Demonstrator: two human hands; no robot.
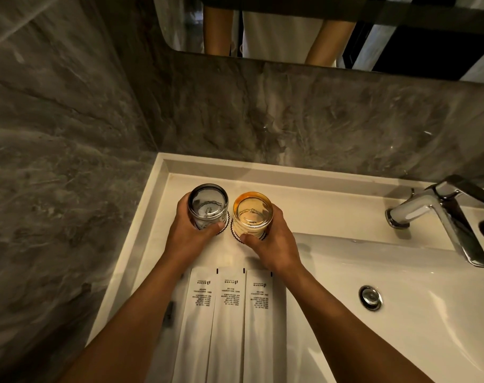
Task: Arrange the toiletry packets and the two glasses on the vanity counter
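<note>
Two glasses stand side by side, bottoms up, on round paper coasters at the back left of the white vanity counter (312, 205). My left hand (192, 233) grips the grey glass (207, 204). My right hand (271, 239) grips the amber glass (252, 212). The glasses are almost touching. Nearer to me, three long white toiletry packets (227, 322) with black print lie flat in a row, edges side by side, between my forearms. A dark edge of something shows left of the packets, mostly hidden by my left arm.
The sink basin (401, 327) with its metal drain (370, 297) opens to the right of the packets. A chrome tap (439, 214) stands at the back right. Grey marble walls close the left and back; a mirror hangs above.
</note>
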